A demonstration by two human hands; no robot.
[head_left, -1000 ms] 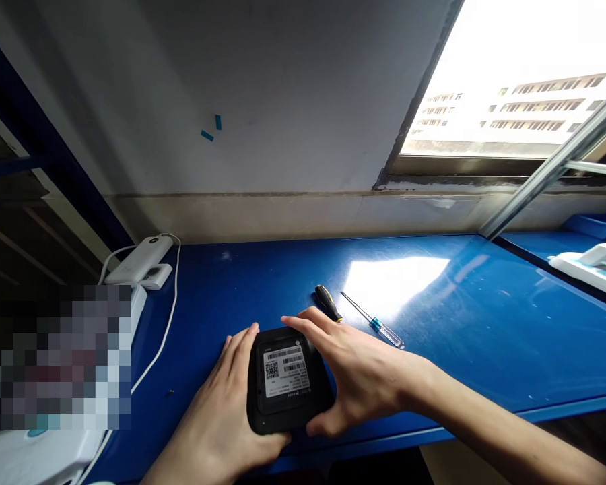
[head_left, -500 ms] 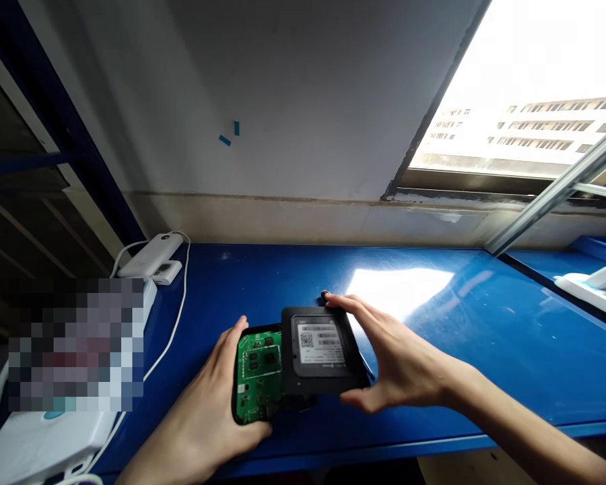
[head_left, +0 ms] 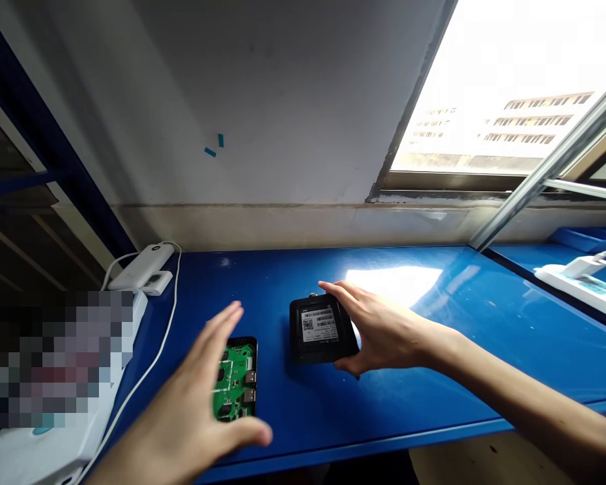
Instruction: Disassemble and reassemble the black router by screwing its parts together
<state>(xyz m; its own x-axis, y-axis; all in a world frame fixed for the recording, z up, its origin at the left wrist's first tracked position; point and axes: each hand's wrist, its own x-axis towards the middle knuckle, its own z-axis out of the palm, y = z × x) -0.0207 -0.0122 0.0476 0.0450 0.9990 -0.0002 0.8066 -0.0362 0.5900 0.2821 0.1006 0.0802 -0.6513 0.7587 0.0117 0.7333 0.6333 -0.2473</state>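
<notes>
A black case half with a green circuit board point(head_left: 240, 377) lies on the blue table near its front edge, partly hidden by my left hand point(head_left: 196, 397). That hand has its fingers spread at the board's left side, with thumb and fingertips apart. To the right, a black cover point(head_left: 319, 329) with a white printed label faces up, at or just above the tabletop. My right hand point(head_left: 378, 330) grips the cover's right side, thumb at the near corner and fingers at the far one.
White power strips and adapters with a cable point(head_left: 170, 323) run along the left side. Another power strip point(head_left: 586, 286) and a blue tray point(head_left: 590, 238) are at the far right. A metal frame post point(head_left: 525, 182) stands at the back right.
The cover has moved right, off the circuit board, and the two parts are now apart. My left hand has opened from the board's case. The camera view has shifted slightly.
</notes>
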